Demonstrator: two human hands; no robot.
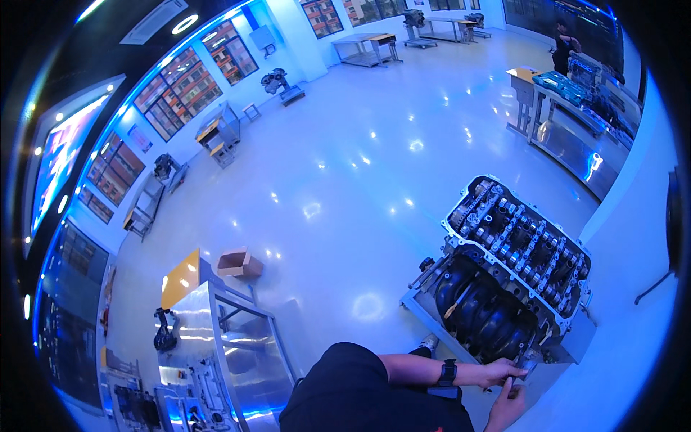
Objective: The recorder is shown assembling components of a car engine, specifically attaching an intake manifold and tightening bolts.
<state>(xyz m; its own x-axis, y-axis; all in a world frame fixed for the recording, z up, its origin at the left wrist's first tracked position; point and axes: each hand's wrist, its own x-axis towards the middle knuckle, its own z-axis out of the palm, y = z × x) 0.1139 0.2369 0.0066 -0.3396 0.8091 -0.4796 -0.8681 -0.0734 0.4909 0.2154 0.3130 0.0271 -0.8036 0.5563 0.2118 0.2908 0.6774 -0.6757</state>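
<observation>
Floor [345, 209], glossy and pale, spreads from nine to one o'clock; a smooth white wall [619, 320] bounds three to five. A silver steel workbench [193, 325] stands at half past seven. At four, near the wall, sits a silver metal engine [520, 241] with exposed camshafts and a ribbed black manifold [489, 322]. Between bench and engine lies room for moving. By the engine's lower edge, toward half past four, the left hand [497, 372] curls its fingers; the right hand [509, 409] is just below, fingers bent. Whether they pinch anything, I cannot tell.

engine [512, 265], top uncovered, black ribbed manifold [471, 301] alongside
</observation>
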